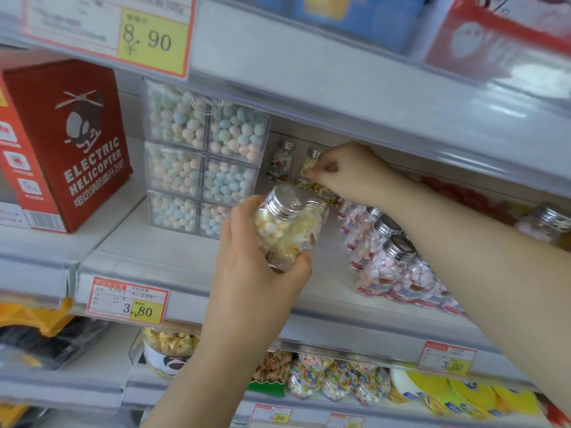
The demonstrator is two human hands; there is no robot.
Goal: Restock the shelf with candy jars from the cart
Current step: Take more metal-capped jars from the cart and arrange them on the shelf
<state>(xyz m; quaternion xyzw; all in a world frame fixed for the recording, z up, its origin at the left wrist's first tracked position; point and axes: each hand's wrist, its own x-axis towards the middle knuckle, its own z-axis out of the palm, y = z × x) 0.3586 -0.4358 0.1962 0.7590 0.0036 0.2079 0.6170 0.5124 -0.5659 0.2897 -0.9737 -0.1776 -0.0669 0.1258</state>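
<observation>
At shelf (pixel 160 242) front edge: two yellow-candy jars (pixel 287 233) gripped together in left hand (pixel 247 261), fingers curled round bodies, silver caps tilted up. Just right: row of pink-candy jars (pixel 386 270), upright. Further back: right hand (pixel 346 168) pinching another yellow jar (pixel 309 165) near rear wall, beside multicolour jar (pixel 281 162). Left of these: stacked clear candy boxes (pixel 204 162).

Two candy jars (pixel 279 233) in the left hand (pixel 256 276) — right hand (pixel 352 168) on a rear jar (pixel 306 166)
</observation>
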